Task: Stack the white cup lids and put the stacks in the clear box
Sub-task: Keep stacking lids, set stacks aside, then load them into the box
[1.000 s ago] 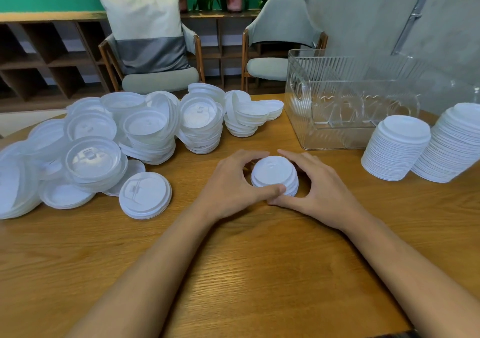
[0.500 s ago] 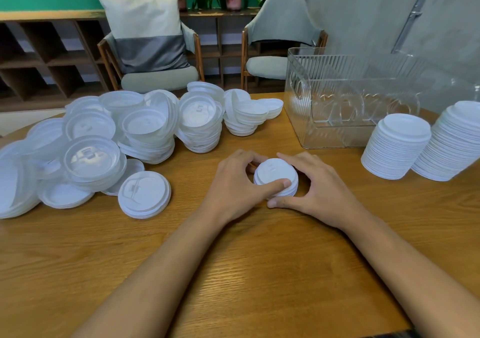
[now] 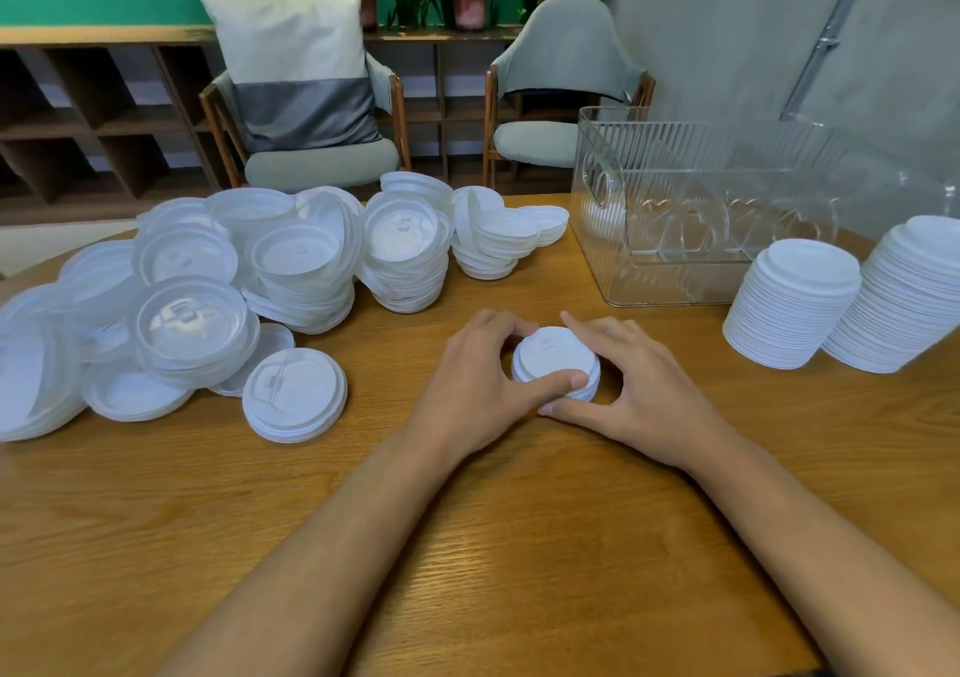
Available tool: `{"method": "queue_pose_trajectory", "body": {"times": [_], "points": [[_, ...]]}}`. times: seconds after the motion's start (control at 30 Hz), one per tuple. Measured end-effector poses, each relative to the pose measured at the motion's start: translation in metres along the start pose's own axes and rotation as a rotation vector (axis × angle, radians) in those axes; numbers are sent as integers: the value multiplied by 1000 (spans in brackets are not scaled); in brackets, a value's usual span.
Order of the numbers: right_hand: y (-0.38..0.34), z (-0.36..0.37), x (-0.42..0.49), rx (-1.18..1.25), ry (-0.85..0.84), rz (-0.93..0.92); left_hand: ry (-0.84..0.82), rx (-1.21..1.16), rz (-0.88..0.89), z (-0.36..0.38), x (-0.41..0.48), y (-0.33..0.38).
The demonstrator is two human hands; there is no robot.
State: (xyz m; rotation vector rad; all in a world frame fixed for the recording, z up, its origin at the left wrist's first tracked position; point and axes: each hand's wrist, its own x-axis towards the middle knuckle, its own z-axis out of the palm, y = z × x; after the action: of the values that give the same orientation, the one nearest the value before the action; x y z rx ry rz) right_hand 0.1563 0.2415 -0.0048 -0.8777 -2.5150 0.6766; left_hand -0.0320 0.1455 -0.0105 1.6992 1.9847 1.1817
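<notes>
- Now, from the head view: my left hand (image 3: 467, 382) and right hand (image 3: 641, 390) both curl round the short lid stack (image 3: 556, 356), which sits upright on the table (image 3: 519, 562) straight ahead of me, between my palms.
- Farther off to the right stands the clear box (image 3: 675, 239), nearer my right hand. I judge the stack must lift up and rightward over its near wall.

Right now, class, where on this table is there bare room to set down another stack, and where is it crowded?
Free: the table's near side around the forearms, and the strip between the held stack and the two tall stacks. Crowded: loose lids at left.
</notes>
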Motion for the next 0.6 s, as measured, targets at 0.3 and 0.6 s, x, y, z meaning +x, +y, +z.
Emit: {"method": "queue_pose_trajectory", "body": {"times": [0.3,0.6], "points": [[3,-5,1,20,125,78,154,57,89,-7,11,-13],[9,-5,5,1,187,169,178,329,238,-2,31,-21]]}}
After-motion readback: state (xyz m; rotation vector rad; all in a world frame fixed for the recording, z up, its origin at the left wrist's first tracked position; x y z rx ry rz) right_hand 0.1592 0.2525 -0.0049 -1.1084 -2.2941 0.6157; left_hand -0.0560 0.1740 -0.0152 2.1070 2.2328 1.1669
